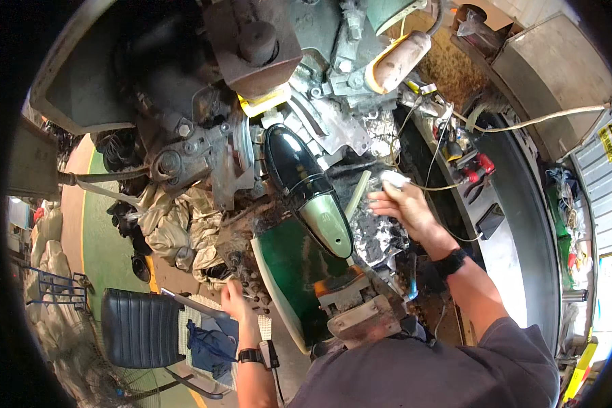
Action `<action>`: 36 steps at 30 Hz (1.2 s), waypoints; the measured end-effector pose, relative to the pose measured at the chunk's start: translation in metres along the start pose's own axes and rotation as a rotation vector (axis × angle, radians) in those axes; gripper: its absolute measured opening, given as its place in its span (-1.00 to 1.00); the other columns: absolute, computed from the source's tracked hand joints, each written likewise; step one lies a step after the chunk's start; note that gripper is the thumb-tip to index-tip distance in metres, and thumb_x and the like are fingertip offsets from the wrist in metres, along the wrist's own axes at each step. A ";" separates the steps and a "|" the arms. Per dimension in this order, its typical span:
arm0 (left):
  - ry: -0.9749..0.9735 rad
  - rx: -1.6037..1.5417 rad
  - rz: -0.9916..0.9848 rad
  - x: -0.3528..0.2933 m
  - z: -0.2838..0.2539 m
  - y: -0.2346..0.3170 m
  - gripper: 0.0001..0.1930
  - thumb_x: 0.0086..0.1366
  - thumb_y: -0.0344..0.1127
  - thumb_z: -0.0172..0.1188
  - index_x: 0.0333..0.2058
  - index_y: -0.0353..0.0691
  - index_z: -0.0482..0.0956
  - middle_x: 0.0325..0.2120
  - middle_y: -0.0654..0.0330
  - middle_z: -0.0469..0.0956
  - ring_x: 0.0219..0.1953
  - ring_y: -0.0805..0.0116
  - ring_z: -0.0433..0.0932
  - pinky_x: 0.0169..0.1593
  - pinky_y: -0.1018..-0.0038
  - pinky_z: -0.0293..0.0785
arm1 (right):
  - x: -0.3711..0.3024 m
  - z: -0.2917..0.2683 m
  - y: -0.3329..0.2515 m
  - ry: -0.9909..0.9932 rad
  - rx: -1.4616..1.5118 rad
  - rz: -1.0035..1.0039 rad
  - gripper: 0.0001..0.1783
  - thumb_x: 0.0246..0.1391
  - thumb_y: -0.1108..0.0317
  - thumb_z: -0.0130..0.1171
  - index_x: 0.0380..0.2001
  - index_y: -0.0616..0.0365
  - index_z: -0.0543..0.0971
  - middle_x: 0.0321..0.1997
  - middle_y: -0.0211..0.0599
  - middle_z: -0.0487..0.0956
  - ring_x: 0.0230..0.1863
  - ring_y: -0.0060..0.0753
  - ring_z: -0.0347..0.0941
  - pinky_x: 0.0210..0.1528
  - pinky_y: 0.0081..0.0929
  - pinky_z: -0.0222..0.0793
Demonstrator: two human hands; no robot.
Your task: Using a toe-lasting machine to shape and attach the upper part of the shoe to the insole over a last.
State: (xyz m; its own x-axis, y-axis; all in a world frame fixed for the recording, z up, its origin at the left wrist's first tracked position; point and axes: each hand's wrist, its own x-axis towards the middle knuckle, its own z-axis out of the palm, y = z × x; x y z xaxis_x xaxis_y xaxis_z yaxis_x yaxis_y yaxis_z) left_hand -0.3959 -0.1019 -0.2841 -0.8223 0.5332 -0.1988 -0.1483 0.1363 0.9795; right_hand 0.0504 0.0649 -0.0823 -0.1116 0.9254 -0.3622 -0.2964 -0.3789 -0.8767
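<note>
A shoe last [326, 221], pale green with a small hole at its near end, sits in the machine under a glossy black shoe upper [291, 160]. To the right of it, my right hand [406, 206] is raised with a small white piece [394, 179] pinched at its thumb side; its kind is unclear. A pale narrow strip [358, 195] stands between that hand and the last. My left hand [234, 304] is low on the left, fingers curled, beside a row of dark knobs [251, 282]. What it grips, if anything, I cannot make out.
A green curved panel [289, 272] and a worn metal block [364, 316] lie close before me. Heavy machine parts [170, 163] crowd the far left. A black chair [139, 326] stands at left. Red-handled pliers [479, 168] and loose cables lie beside the dark belt [523, 204] at right.
</note>
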 end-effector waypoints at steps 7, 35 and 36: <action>-0.292 0.189 -0.637 -0.060 -0.045 -0.113 -0.73 0.24 -0.43 0.30 -0.12 -0.45 0.67 -0.28 0.14 0.68 -0.31 0.38 0.63 -0.17 0.51 0.54 | -0.035 -0.024 0.017 0.113 -0.158 0.026 -0.53 0.35 0.22 0.16 0.02 0.49 0.40 -0.15 -0.03 0.67 -0.31 -0.41 0.64 -0.27 -0.52 0.59; -0.625 0.388 0.420 -0.177 0.133 0.221 -0.36 0.52 -0.07 0.06 0.46 -0.08 0.10 -0.05 0.02 0.54 -0.15 0.25 0.58 -0.02 0.36 0.50 | -0.044 0.009 0.030 0.085 -1.424 -0.525 -0.82 -0.04 0.41 0.13 -0.39 0.21 0.67 -0.42 -0.01 0.68 -0.37 0.01 0.67 -0.28 -0.07 0.60; -0.648 0.382 0.422 -0.177 0.148 0.225 -0.31 0.51 0.01 0.05 0.48 0.02 0.04 -0.09 0.01 0.54 -0.13 0.27 0.56 -0.02 0.37 0.49 | -0.040 0.010 0.030 0.096 -1.416 -0.566 -0.83 -0.05 0.43 0.14 -0.38 0.20 0.67 -0.40 -0.02 0.68 -0.34 0.00 0.68 -0.27 -0.09 0.60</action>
State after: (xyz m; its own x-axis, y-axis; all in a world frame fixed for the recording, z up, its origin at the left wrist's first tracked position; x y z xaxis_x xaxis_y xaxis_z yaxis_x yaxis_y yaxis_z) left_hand -0.2022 -0.0418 -0.0335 -0.2738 0.9580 0.0854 0.3896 0.0293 0.9205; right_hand 0.0368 0.0172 -0.0908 -0.2228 0.9641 0.1444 0.8503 0.2647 -0.4548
